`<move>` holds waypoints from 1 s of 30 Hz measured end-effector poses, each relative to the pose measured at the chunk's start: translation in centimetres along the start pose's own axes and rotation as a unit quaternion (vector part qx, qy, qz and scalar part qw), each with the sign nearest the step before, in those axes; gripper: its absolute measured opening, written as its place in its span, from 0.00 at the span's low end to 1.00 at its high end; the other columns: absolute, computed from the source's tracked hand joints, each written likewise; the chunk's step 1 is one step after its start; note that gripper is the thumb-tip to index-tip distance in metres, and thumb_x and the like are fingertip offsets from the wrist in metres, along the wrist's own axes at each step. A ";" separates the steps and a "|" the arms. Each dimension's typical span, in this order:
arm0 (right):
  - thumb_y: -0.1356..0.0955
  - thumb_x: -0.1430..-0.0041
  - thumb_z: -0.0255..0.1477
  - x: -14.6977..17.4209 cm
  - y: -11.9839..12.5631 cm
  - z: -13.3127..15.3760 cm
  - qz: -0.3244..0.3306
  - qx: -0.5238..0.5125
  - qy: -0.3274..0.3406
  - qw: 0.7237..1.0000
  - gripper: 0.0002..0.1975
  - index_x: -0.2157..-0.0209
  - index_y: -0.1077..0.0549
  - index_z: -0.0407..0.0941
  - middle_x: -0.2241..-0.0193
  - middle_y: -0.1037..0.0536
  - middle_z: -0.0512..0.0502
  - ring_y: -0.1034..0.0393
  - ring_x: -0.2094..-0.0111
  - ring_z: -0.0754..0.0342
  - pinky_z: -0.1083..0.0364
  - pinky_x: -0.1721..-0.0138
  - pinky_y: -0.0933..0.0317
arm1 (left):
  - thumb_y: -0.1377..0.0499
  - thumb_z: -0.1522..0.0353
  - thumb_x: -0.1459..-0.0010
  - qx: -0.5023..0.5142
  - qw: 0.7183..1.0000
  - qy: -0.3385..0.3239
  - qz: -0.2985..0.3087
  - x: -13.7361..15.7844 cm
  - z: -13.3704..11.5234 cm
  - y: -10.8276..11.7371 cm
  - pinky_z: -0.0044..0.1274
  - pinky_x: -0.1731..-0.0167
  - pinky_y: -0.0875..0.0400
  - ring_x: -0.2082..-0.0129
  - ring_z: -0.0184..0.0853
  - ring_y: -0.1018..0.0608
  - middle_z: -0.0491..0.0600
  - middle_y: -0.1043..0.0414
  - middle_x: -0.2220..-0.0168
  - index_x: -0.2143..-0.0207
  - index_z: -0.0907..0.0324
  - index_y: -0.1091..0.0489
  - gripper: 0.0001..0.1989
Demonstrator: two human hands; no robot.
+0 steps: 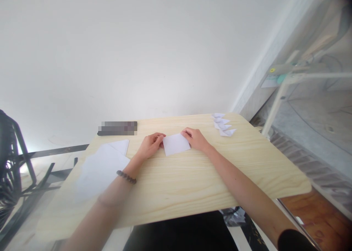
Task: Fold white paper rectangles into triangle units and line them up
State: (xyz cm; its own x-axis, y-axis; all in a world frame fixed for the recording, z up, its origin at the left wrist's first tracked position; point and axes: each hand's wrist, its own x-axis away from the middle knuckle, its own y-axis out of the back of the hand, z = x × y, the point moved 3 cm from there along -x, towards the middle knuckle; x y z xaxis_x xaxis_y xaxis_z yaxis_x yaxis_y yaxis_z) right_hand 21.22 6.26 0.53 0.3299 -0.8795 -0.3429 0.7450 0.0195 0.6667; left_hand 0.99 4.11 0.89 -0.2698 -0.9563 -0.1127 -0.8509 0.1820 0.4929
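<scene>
A small white rectangle of paper (176, 144) is held between my two hands, just above or on the wooden tabletop; I cannot tell which. My left hand (150, 145), with a dark bead bracelet on its wrist, pinches the left edge of the paper between thumb and fingers. At the upper right corner my right hand (194, 138) grips the same paper, thumb on its near face. Parts of the fingers are hidden behind the sheet. To the right lie several folded white paper pieces (224, 126) with pointed ends, set in a row.
Loose white sheets (103, 170) lie overlapping on the left of the light wooden table (176, 196). A dark, pixelated object (118, 129) sits at the back left edge. A white wall (165, 53) stands behind the table. A black chair (16, 159) is at far left.
</scene>
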 end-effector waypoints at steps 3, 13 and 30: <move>0.41 0.45 0.32 0.0 -0.4 0.3 -0.004 0.007 -0.002 1.000 0.12 0.70 0.30 0.43 0.76 0.27 0.49 0.37 0.76 0.60 0.60 0.74 0.47 | 0.50 0.57 0.49 -0.029 0.999 -0.013 0.004 0.1 -0.3 -0.2 0.21 0.75 0.35 0.74 0.32 0.28 0.49 0.28 0.72 0.63 0.62 0.31 0.20; 0.35 0.51 0.37 0.1 -1.0 0.0 -0.003 -0.023 -0.039 0.999 0.12 0.67 0.30 0.44 0.75 0.28 0.50 0.36 0.77 0.61 0.61 0.75 0.44 | 0.49 0.56 0.50 -0.043 0.999 -0.015 -0.022 0.1 0.1 -0.1 0.20 0.76 0.37 0.75 0.32 0.29 0.49 0.28 0.73 0.70 0.62 0.30 0.19; 0.40 0.46 0.32 0.1 -0.9 1.6 0.001 -0.047 0.040 0.998 0.11 0.70 0.28 0.43 0.71 0.25 0.49 0.36 0.74 0.60 0.61 0.71 0.44 | 0.48 0.60 0.50 -0.052 0.998 -0.002 0.018 0.3 -0.4 -0.1 0.20 0.76 0.37 0.74 0.32 0.28 0.48 0.27 0.73 0.72 0.62 0.29 0.15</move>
State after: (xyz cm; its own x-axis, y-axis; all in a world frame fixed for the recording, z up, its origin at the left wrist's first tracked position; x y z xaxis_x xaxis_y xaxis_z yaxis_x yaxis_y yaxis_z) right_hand 19.66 5.39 0.91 0.3745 -0.8384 -0.3961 0.7944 0.0698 0.6033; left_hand 1.17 3.73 1.13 -0.3015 -0.9486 -0.0967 -0.7895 0.1915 0.5831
